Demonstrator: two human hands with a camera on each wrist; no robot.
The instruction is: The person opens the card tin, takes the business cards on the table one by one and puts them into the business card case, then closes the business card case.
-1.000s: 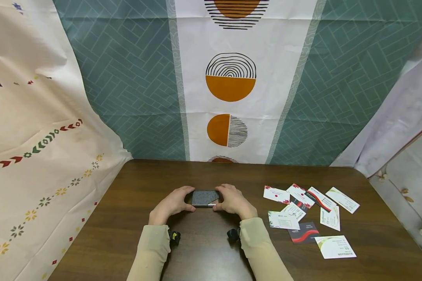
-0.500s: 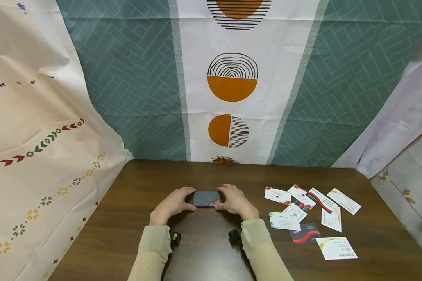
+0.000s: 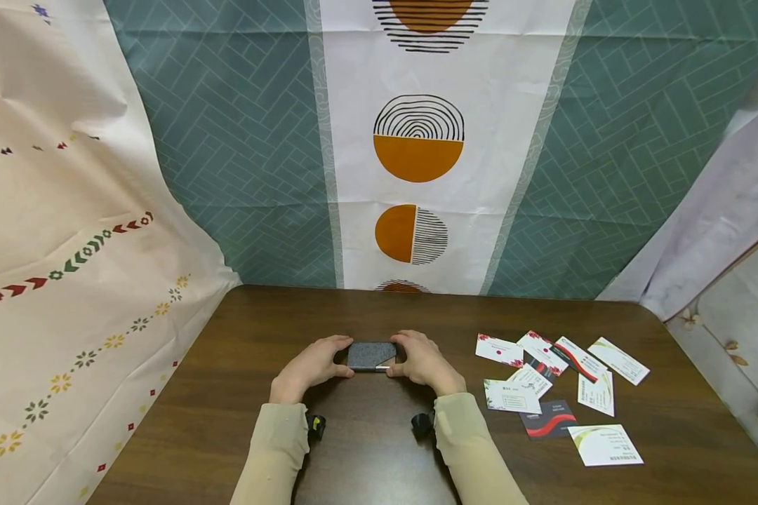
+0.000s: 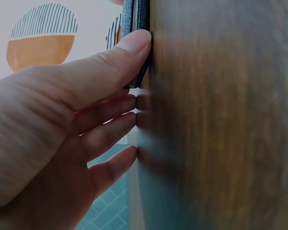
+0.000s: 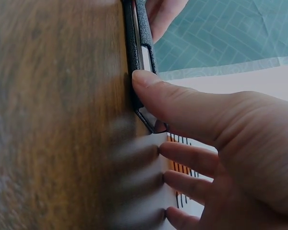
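Note:
A dark grey, felt-like card case with black edges lies flat near the middle of the brown table, a slanted flap line and a shiny strip at its right front. My left hand grips its left end, thumb at the front and fingers behind. At the other end, my right hand holds it the same way. In the left wrist view, the thumb presses the black edge of the case, low on the tabletop. The right wrist view has that thumb on the front edge of the case, beside a pale metallic strip.
Several business cards lie scattered and partly overlapping on the right of the table, among them a white card, a dark card with a red stripe and a red-patterned card. A patterned cloth hangs behind the table.

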